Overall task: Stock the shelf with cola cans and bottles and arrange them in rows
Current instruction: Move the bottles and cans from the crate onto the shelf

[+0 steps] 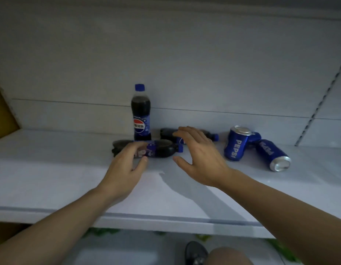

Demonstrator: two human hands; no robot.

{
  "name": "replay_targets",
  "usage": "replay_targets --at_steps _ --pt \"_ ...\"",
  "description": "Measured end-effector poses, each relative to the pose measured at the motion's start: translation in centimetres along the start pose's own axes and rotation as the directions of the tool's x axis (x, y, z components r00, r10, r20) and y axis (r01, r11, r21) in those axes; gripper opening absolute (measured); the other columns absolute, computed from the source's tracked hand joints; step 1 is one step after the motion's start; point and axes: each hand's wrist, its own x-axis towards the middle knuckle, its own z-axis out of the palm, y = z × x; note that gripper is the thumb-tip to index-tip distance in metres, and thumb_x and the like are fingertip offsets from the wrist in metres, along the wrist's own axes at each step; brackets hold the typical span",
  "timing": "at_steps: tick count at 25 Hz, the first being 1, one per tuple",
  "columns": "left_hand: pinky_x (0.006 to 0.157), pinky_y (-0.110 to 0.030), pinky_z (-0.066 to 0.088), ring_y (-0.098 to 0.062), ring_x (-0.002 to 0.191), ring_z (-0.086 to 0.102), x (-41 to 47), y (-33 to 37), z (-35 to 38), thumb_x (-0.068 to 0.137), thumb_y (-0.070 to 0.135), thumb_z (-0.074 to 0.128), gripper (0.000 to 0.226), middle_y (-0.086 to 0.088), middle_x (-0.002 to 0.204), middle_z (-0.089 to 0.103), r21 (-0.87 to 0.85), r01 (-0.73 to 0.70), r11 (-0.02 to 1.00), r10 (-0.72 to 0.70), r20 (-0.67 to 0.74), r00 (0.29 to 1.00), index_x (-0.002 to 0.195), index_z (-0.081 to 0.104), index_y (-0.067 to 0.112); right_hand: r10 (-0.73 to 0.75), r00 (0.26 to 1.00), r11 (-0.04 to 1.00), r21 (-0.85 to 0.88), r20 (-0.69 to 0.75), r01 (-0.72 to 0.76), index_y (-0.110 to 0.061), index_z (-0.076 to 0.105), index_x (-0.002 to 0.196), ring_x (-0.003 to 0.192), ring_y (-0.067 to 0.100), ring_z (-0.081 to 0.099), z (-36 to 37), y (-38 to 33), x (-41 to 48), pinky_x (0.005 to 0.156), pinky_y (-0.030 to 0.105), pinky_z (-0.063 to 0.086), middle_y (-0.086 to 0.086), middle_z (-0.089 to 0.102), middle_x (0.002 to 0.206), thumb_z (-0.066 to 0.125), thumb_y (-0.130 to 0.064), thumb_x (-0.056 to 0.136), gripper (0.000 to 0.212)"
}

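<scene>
One white shelf [51, 169] spans the view, with a pale back wall [166, 64] behind it and a slotted metal strip [322, 100] running up the right side. Both bare forearms reach in over the front edge.

The left hand [125, 169] lies on the near bottle [164, 149]. Its fingers [135, 148] are curled over the label and the thumb is pressed against the near side, so it grips the bottle. The right hand [202, 159] hovers just right of that bottle, holding nothing; its fingers [187, 131] are spread wide and loosely bent, and the thumb is stretched out toward the left.

The upright bottle [141, 115] stands at the back wall on its base, blue cap up, full of dark cola. The near bottle lies on its side just in front of it, cap pointing right. The far bottle [166, 132] also lies flat with its cap to the right, partly hidden behind the right hand.

To the right, well apart from the bottles, the left can [235, 144] is tilted with its top toward the wall. It leans against the right can [271, 153], which lies on its side with its silver end facing forward. A bit of blue shows behind them; I cannot tell what it is.

Below the shelf are a knee [229, 257] and a dark shoe [195, 253].
</scene>
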Motion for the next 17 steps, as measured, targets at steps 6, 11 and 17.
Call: replay_targets --at_steps 6,11,17 --pt "0.102 -0.022 0.043 0.000 0.123 0.053 -9.5 -4.9 -13.9 0.103 0.021 0.054 0.035 0.012 0.133 0.060 0.201 0.152 0.968 -0.109 -0.207 0.972 0.138 0.053 0.023 -0.246 0.969 0.947 0.219 0.024 0.235 -0.027 0.040 0.146 0.140 0.017 0.036 6.6 -13.6 3.0 0.114 0.042 0.037 -0.004 0.041 0.152 0.058 -0.046 0.094 0.057" --pt "0.097 -0.018 0.044 0.000 0.122 0.054 -22.4 -7.9 -24.2 0.103 0.020 0.053 0.033 0.010 0.129 0.061 0.319 0.378 0.869 -0.233 -0.410 0.882 0.136 0.055 0.019 -0.461 0.884 0.810 0.441 0.073 0.386 -0.031 0.038 0.146 0.140 0.014 0.035 14.0 -28.9 2.2 0.114 0.036 0.035 -0.007 0.041 0.153 0.057 -0.047 0.095 0.056" --pt "0.097 -0.025 0.047 -0.001 0.118 0.051 -36.7 -9.4 -29.2 0.104 0.020 0.054 0.032 0.003 0.130 0.060 0.300 0.632 0.715 -0.397 -0.570 0.719 0.135 0.054 0.016 -0.657 0.735 0.629 0.657 0.166 0.415 -0.027 0.041 0.145 0.139 0.012 0.035 21.0 -42.4 -3.4 0.114 0.031 0.035 -0.007 0.043 0.149 0.059 -0.044 0.096 0.055"
